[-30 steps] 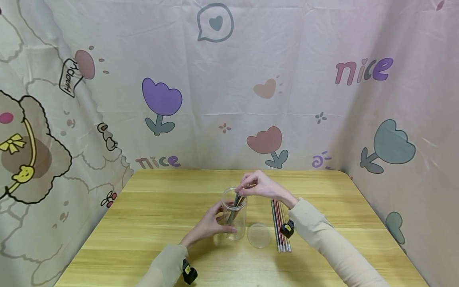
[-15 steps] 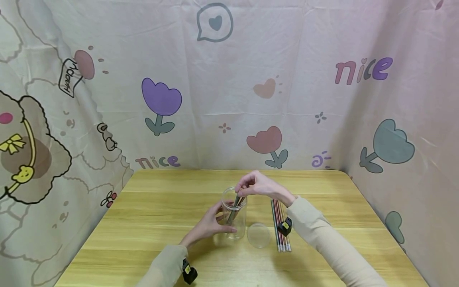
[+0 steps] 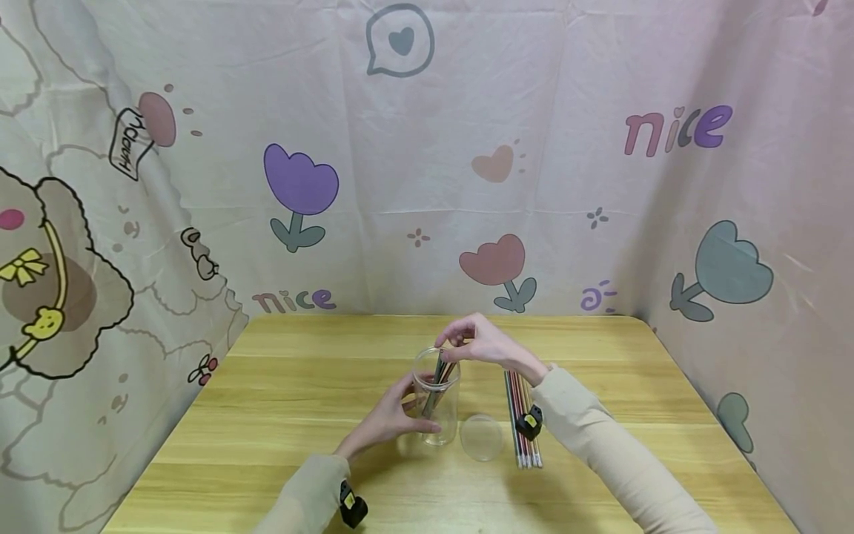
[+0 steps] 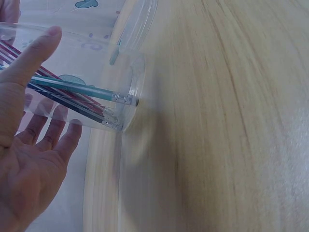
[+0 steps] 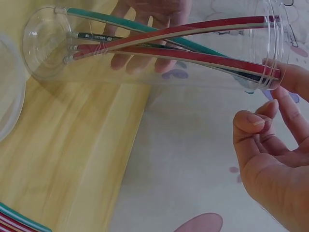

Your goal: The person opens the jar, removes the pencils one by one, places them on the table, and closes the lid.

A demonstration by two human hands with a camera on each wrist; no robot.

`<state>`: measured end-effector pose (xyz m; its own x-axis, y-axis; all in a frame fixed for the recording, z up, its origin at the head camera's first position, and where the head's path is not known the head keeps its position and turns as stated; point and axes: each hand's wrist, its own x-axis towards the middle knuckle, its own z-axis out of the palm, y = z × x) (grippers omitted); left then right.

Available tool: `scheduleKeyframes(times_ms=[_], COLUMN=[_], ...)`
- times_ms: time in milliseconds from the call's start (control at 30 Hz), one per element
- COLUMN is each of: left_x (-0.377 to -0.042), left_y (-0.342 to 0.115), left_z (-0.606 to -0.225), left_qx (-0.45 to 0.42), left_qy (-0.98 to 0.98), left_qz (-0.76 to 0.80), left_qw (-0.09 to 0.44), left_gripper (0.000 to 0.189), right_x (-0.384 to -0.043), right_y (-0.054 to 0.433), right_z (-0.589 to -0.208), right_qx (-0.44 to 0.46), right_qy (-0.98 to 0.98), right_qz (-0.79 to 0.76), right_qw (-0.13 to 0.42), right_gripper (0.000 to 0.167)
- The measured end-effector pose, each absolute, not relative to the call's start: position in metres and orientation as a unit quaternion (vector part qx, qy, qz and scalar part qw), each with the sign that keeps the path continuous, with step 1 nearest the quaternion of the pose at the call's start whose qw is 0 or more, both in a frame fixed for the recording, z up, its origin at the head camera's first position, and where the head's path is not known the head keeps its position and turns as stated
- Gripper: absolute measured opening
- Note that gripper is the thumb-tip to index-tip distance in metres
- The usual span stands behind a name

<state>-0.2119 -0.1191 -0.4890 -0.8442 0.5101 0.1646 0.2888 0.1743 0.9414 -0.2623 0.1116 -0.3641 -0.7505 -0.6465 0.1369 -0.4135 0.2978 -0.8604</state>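
Note:
A clear jar (image 3: 448, 423) stands on the table, with several pencils (image 5: 159, 55) leaning inside it, red, green and black, their eraser ends at its bottom. My left hand (image 3: 390, 415) holds the jar's side, thumb in front and fingers behind, as the left wrist view also shows. At the jar's mouth is my right hand (image 3: 485, 345), index finger and thumb spread apart beside the pencil tops. In the right wrist view, its other fingers (image 5: 251, 123) hang loosely bent outside the rim. Whether the thumb touches a pencil is hard to tell.
A round clear lid (image 3: 481, 437) lies flat right of the jar. Farther right, a row of striped pencils (image 3: 523, 445) lies on the wooden table (image 3: 300, 386), partly under the right wrist. A printed cloth (image 3: 400, 148) hangs behind the table.
My right index finger has lifted away from the thumb, loosening the pinch on the pencils at the jar's mouth. The left hand and jar have stayed in place.

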Motion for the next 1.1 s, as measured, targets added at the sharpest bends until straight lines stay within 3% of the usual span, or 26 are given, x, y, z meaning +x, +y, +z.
scheduleKeyframes(times_ms=[233,633,1100], left_x=[-0.213,-0.214,-0.212], left_y=[-0.119,-0.119,-0.118], left_z=[-0.489,-0.490,-0.488], left_qx=[0.262,0.261,0.260], left_qy=[0.761,0.761,0.762], left_qz=[0.586,0.587,0.586], left_qw=[0.095,0.093,0.092], left_gripper=[0.081,0.081,0.084], right_x=[-0.260,-0.263,-0.264], right_y=[0.112,0.121,0.117], right_z=[-0.360,-0.356,-0.359], right_qx=[-0.350,-0.386,-0.390], right_qy=[0.814,0.787,0.804], right_qz=[-0.456,-0.469,-0.442], right_qw=[0.087,0.109,0.078], right_gripper=[0.011,0.009,0.007])
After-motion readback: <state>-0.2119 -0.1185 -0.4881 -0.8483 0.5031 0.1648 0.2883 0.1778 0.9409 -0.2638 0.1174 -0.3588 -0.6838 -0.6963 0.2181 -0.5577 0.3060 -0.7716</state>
